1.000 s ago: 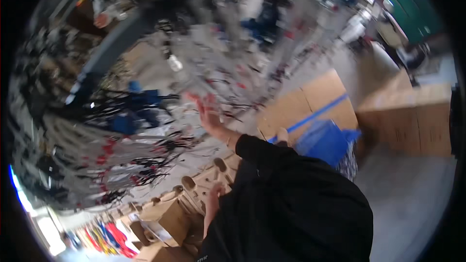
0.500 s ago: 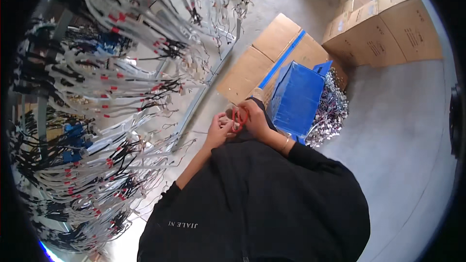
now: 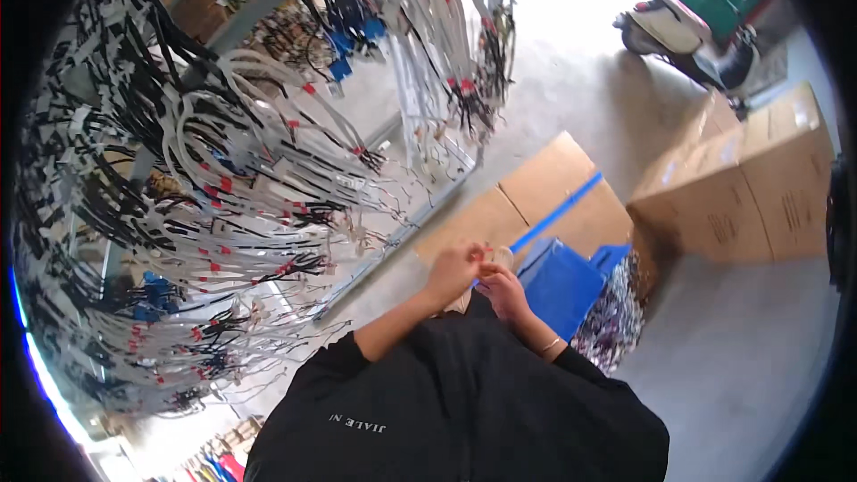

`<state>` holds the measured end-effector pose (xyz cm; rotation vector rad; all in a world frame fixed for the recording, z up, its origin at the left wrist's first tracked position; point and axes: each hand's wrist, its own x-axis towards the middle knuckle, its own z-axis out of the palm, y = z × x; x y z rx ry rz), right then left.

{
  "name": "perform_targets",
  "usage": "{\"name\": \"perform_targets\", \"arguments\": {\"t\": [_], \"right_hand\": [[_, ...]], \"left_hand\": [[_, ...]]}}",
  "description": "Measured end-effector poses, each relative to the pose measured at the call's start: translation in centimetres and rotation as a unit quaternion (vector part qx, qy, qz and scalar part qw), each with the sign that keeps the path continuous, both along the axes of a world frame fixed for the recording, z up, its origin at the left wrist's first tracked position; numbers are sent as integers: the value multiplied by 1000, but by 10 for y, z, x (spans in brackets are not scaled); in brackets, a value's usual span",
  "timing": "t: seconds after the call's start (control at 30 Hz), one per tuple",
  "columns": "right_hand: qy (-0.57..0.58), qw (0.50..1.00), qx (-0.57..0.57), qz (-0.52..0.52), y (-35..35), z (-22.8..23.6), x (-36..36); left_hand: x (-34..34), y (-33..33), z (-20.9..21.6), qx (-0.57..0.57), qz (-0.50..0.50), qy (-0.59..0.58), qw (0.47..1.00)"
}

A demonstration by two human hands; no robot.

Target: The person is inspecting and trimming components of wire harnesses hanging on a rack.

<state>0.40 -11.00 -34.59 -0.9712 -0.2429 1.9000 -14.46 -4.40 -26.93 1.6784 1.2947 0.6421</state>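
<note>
My left hand (image 3: 457, 270) and my right hand (image 3: 503, 288) meet in front of my black jacket, fingertips close together. Between them shows a bit of a small red thing (image 3: 487, 253), mostly covered by the fingers; half a second ago its red loops looked like scissors handles. The left fingers are pinched, and what is in them is hidden. My right fingers are curled too, just beneath the red, and I cannot make out what they hold. Just beyond the right hand stands a blue box (image 3: 564, 290).
Bundles of white and black cables with red tags (image 3: 277, 187) hang over a metal rack rail (image 3: 393, 248) on the left. Ahead lies a cardboard box (image 3: 553, 183) with blue tape. Loose wires (image 3: 616, 321) are heaped beside the blue box. Cartons (image 3: 723, 205) and a scooter (image 3: 674, 36) stand far right.
The view has tilted and turned, so surroundings sit lower. My left hand has come up against the right, and the red loops, plain before, are now mostly hidden by the fingers.
</note>
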Motion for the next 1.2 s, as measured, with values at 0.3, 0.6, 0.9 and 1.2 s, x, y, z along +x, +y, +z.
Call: {"name": "perform_targets", "arguments": {"t": [0.3,0.6,0.9,1.2], "right_hand": [[283,955,-83,23,96,-13,96],[76,987,90,109,196,46,137],[-212,939,271,16,258,164,145],[-276,863,412,-92,258,230,58]], "left_hand": [[104,57,11,132,-56,13,990],[112,97,39,115,-88,-30,989],[24,166,142,477,409,-23,777],[-9,219,261,548,469,-62,689]]}}
